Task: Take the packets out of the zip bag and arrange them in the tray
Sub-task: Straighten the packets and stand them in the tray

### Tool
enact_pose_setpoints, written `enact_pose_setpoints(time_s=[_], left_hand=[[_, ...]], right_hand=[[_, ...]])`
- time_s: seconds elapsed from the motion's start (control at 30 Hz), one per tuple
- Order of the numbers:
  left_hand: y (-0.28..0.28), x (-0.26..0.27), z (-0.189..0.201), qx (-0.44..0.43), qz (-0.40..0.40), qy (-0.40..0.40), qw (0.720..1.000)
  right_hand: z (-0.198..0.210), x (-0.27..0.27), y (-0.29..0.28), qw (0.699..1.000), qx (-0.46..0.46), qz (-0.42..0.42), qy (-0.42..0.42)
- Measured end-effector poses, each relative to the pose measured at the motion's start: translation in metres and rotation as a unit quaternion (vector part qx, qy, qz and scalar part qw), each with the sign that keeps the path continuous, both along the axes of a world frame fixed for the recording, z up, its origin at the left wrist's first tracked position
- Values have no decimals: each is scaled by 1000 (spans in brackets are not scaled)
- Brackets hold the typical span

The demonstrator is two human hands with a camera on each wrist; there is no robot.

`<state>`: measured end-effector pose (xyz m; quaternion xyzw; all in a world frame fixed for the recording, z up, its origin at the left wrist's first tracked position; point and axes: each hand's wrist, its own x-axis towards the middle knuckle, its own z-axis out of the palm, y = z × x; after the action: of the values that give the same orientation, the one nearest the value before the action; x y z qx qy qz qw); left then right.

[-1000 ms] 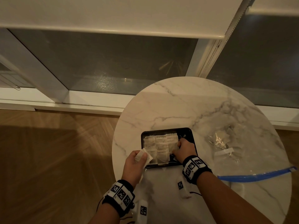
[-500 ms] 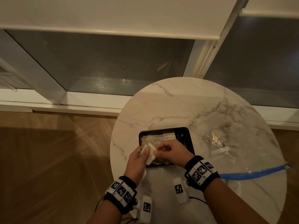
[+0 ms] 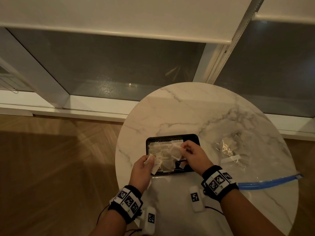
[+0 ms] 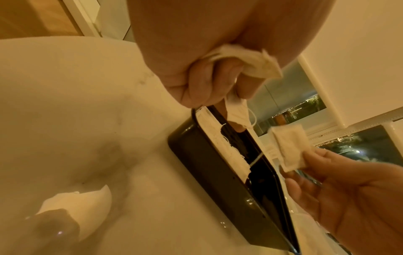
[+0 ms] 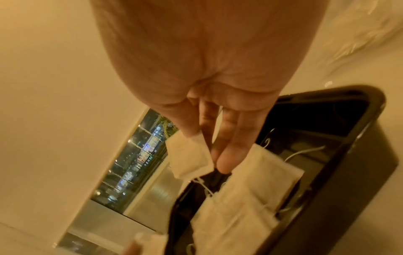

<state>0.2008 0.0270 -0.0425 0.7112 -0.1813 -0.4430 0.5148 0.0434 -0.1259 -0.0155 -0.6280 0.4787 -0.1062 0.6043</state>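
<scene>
A black rectangular tray (image 3: 190,137) (image 4: 218,181) (image 5: 340,163) sits mid-table with several white packets (image 3: 163,150) (image 5: 250,189) laid in rows. My left hand (image 3: 144,166) (image 4: 207,72) hovers at the tray's near left corner and grips a small bunch of white packets (image 3: 155,165) (image 4: 246,65). My right hand (image 3: 192,154) (image 5: 209,138) is over the tray and pinches one white packet (image 3: 175,150) (image 4: 287,148) (image 5: 189,157) by its corner. The clear zip bag (image 3: 238,150) with a blue zipper strip lies to the right and holds more packets.
The round marble table (image 3: 196,108) stands by a window with a white sill (image 3: 59,108); wooden floor (image 3: 51,167) lies to the left. White tagged sensor blocks (image 3: 196,198) hang near both wrists above the table's near part.
My right hand took one packet from the bunch in my left hand and carried it right, over the tray. My left hand stayed at the tray's near left corner.
</scene>
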Motion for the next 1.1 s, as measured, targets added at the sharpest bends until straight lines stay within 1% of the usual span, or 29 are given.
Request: enact_pose_setpoints(time_s=[0.07,0.17,0.3,0.43,0.5,0.67,0.97,1.1], left_hand=[[4,2,-4,16,3,-18,1000],[9,3,-4,26,2,-48,998],[9,3,-4,31,2,-55,998],[8,3,-7,29,1,-59,998],[8,4,-7,28,0,-66,997],[8,4,-7,28,-3,-63,998],[6,4,-7,34,-9,-67,997],[6,4,-8,36,-8,-69,997]], right_hand=[[-7,-9,-7,998,-56,-6,34],[-19,-19,-15,983,-135,11,128],[-32,-16,-16,963,-165,68,204],[-38,-5,-13,940,-179,137,254],[-40,-1,-12,933,-174,156,275],[-42,5,-15,922,-184,174,291],[-45,10,-19,922,-207,150,292],[-49,8,-18,927,-212,127,282]])
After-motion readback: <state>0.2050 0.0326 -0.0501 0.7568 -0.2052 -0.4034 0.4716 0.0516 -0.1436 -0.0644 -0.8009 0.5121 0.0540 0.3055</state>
